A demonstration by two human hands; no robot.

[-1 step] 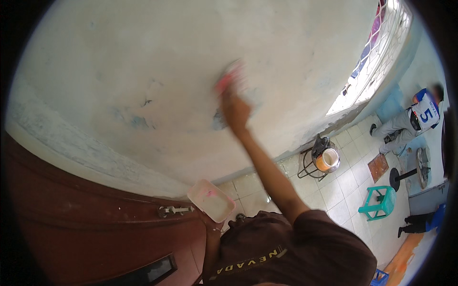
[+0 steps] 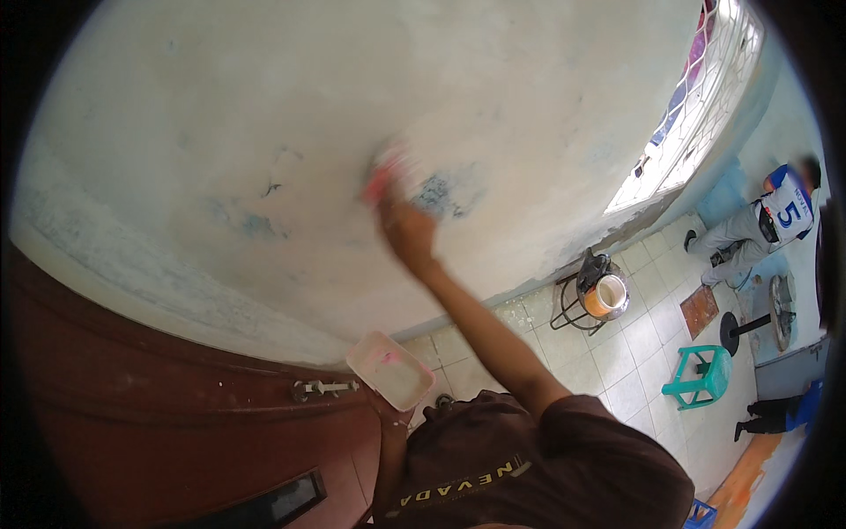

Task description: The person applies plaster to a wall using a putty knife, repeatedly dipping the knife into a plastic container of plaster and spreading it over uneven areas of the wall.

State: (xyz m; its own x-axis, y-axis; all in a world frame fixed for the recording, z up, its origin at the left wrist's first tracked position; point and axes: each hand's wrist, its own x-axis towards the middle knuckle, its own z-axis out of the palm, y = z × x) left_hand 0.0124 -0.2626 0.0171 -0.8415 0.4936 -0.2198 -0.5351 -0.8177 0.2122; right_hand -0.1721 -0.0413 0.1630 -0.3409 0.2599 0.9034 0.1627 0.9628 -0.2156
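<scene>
Head view, looking down along a wall. The person's right hand is raised against the pale, patchy plastered wall, its grip closed around a pink-handled tool whose working end is pressed flat to the surface; motion blur hides the tool's exact shape, so it cannot be told whether it is a trowel, scraper or brush. Just right of the tool lies a bluish worn patch in the plaster, and a second, fainter patch with fine cracks lies well to the left. The left hand sits low and near the body, largely hidden beneath a shallow pinkish rectangular tray that it supports from below; how the fingers close on the tray cannot be told. The tray holds pale material with a small pink smear. To the left stands a dark reddish-brown door with a metal latch. On the tiled floor to the right stand a round metal stand carrying an orange-and-white bucket, a green plastic stool and a round-based pedestal. At the far right another person crouches below a grilled window.
</scene>
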